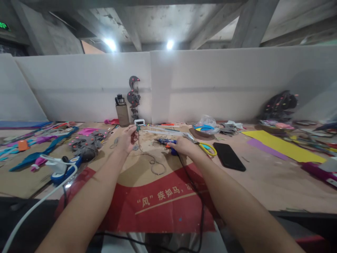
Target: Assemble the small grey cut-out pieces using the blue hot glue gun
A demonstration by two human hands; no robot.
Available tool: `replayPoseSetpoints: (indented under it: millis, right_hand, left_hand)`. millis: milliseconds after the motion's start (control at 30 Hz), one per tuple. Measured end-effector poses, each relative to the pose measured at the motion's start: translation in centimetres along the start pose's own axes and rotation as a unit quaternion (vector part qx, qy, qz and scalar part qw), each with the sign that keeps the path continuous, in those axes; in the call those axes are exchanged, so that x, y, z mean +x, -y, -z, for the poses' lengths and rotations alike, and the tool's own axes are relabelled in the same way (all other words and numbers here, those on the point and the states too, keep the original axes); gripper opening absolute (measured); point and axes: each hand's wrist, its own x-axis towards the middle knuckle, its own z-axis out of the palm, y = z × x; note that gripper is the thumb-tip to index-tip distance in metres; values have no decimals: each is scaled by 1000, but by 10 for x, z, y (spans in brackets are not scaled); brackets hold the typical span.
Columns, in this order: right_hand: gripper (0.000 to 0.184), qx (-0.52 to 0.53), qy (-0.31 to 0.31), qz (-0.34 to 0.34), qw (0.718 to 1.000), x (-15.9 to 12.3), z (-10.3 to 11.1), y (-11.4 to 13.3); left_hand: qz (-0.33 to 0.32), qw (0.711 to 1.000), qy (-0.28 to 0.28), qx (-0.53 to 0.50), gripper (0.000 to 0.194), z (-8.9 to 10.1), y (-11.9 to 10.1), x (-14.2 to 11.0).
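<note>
My left hand is raised a little over the cardboard sheet, its fingers pinched on a small dark green piece from which a thin wire hangs down to the board. My right hand rests on the board, closed round a blue glue gun whose nozzle points left toward the small piece. A black cord runs from the gun back along my right forearm.
Yellow-handled scissors and a black phone lie right of my right hand. A bottle and a dark hanging ornament stand at the white back wall. Foam scraps, a blue-white power strip and yellow foam sheet surround.
</note>
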Motion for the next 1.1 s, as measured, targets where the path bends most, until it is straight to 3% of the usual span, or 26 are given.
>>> replayPoseSetpoints:
  millis: [100, 233, 400, 500, 567, 667, 867, 1100]
  right_hand:
    - [21, 50, 9, -60, 997, -4, -15, -4]
    - [9, 110, 2, -88, 990, -4, -23, -2]
    - [18, 225, 12, -92, 970, 2, -14, 1]
    - [26, 312, -8, -43, 949, -3, -10, 14]
    - [31, 408, -31, 31, 912, -11, -8, 27]
    - [35, 465, -1, 131, 876, -28, -5, 46]
    - [22, 402, 0, 203, 893, -42, -13, 52]
    - [19, 309, -27, 221, 925, -38, -20, 45]
  left_hand:
    - [12, 1000, 0, 27, 23, -1, 12, -1]
    - [15, 999, -5, 37, 26, -1, 23, -1]
    - [8, 999, -24, 48, 29, 0, 24, -1]
    - [6, 998, -42, 56, 31, 0, 24, 0]
    - [7, 997, -51, 56, 31, 0, 24, 0]
    - [8, 997, -60, 58, 31, 1, 24, 0]
    - [-10, 995, -69, 71, 30, 1, 24, -2]
    - [-19, 995, -70, 75, 31, -2, 23, -2]
